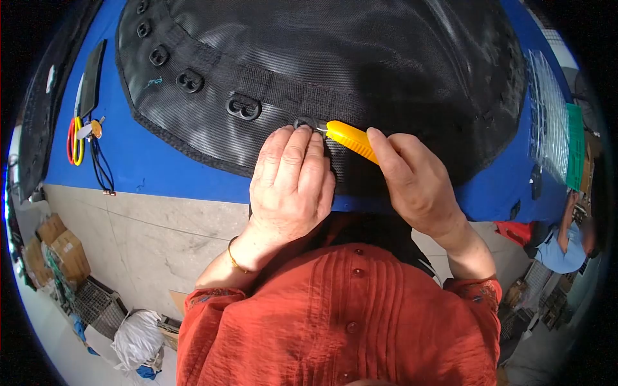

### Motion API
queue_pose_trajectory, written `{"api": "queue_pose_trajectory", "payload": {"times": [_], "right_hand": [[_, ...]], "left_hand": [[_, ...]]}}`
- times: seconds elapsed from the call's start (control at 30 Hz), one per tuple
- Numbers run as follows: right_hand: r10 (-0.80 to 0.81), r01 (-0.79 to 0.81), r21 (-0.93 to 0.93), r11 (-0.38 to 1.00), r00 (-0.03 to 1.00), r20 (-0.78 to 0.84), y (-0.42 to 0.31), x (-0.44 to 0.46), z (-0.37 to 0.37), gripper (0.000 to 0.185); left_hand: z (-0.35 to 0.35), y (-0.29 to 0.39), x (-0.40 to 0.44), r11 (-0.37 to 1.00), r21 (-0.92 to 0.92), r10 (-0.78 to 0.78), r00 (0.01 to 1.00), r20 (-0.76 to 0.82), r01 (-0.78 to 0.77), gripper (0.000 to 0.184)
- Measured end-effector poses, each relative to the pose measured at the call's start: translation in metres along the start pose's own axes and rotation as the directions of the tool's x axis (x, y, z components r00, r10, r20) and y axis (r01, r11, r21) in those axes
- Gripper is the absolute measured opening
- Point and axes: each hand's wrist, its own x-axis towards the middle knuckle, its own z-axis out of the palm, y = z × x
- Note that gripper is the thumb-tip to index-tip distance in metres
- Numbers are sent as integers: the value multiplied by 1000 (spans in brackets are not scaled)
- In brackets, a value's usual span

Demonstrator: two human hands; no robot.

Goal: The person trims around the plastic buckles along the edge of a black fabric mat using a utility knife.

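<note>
Spread before me is a black mesh-like fabric piece (399, 71) with a webbing band (257, 80) stitched along it. My left hand (290, 177) lies on its near part, fingers stretched out side by side, thumb mostly hidden. Under those fingertips a small black plastic fitting (305, 121) is partly covered. My right hand (415, 180) is closed around a yellow utility knife (351, 139), whose metal tip reaches the fitting beside my left fingertips. Along the band to the left run several similar black two-hole plastic fittings (243, 107).
The fabric rests on a blue table (212, 182). At its left lie scissors (76, 141) with red and yellow handles and a dark cord (102, 167). Clear plastic strips (547, 119) lie at the right edge. Cardboard boxes (67, 251) stand on the floor; another person (563, 248) is at far right.
</note>
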Motion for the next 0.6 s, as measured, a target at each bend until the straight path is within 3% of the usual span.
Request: {"api": "queue_pose_trajectory", "payload": {"times": [0.43, 0.6], "right_hand": [[-31, 32, -17, 999, 999, 26, 2, 8, -3, 57], [4, -8, 65, 998, 998, 57, 0, 12, -6, 55]], "left_hand": [[-2, 0, 0, 1000, -18, 10, 1000, -5, -11, 43], [-1, -1, 0, 1000, -18, 13, 1000, -1, -13, 44]]}}
